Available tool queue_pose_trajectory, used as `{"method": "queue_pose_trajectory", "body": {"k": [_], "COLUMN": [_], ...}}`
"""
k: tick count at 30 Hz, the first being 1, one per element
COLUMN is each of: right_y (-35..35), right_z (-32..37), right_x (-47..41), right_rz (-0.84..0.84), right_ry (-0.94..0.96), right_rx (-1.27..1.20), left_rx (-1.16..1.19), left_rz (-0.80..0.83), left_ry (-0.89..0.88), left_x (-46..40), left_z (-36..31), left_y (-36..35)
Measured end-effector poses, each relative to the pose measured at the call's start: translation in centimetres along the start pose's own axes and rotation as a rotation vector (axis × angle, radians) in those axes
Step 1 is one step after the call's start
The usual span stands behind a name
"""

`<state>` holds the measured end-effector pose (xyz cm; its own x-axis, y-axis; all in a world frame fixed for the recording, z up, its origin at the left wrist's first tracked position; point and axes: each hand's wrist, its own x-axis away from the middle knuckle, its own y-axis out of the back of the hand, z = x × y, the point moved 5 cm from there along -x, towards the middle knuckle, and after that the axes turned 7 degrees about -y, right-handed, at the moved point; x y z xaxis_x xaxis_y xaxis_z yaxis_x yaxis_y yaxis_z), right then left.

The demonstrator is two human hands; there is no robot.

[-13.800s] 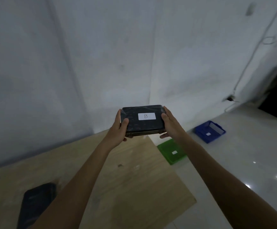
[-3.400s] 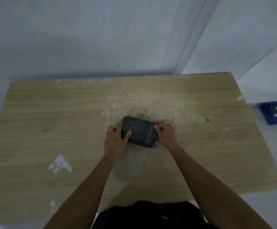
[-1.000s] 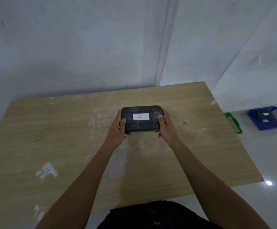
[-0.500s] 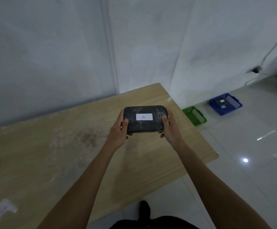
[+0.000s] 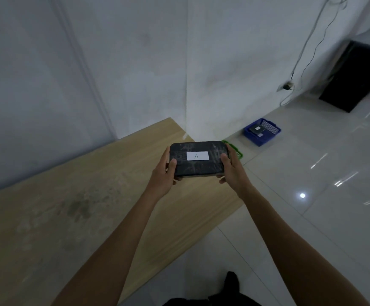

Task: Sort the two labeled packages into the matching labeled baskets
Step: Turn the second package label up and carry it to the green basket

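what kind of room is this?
Probably a bare indoor work or test room: plain white walls, glossy tiled floor, one wooden table, with blue and green sorting baskets on the floor.

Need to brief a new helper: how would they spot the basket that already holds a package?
Follow the white wall down to the tiled floor right of the wooden table. Two baskets sit there; it is the blue basket, farther from the table than the green basket, with a dark package inside.

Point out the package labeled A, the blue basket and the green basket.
package labeled A (image 5: 182,161): head view, on its dark wrapped top, left of the white label.
blue basket (image 5: 255,140): head view, on its near outer wall.
green basket (image 5: 238,153): head view, on the corner showing beside the right hand.
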<state>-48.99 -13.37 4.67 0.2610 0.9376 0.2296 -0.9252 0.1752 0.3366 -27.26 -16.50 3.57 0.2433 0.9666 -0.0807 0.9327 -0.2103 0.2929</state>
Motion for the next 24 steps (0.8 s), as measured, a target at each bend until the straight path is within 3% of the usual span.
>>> {"method": "queue_pose_trajectory", "body": {"k": [15,24], "right_y": [20.3,27.8], "right_z": [-2.8,-3.3], "right_x": [-15.1,-27.5], "right_rz": [0.092,0.160], "right_ry": [0.007,-0.021], "right_rx": [0.055,0.059], "left_rx": [0.045,0.063], "left_rz": [-0.086,-0.161], "left_ry": [0.033,0.082], "left_x": [-13.3,-24.7], "left_z": [-3.9,-3.6], "left_y": [-20.1,-28.1]}}
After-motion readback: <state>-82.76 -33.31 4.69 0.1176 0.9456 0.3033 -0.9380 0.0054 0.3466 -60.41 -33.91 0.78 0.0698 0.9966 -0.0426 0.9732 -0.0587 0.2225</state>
